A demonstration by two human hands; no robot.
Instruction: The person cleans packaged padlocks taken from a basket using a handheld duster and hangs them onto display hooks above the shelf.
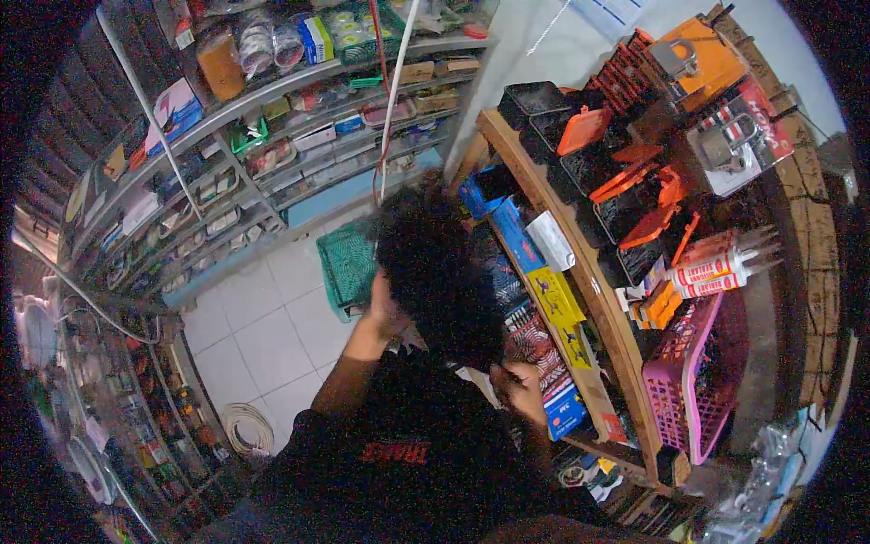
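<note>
Neither of my hands can be made out in the head view. Directly before me is another person in a black shirt (390,435), seen from behind and above, with dark hair (439,272). That person's left hand (388,304) is raised beside the head. Their right hand (521,390) is bent near the shelf unit, close to a pale, thin item (480,383) that I cannot identify. Whether either of those hands grips anything is hidden or too dim to tell.
A wooden shelf (566,263) on the right bears black bins with orange parts, sealant tubes (711,272) and a pink basket (666,381). Stocked shelves (317,77) line the back. A green basket (344,263) and coiled cable (246,428) lie on the tiled floor (263,313).
</note>
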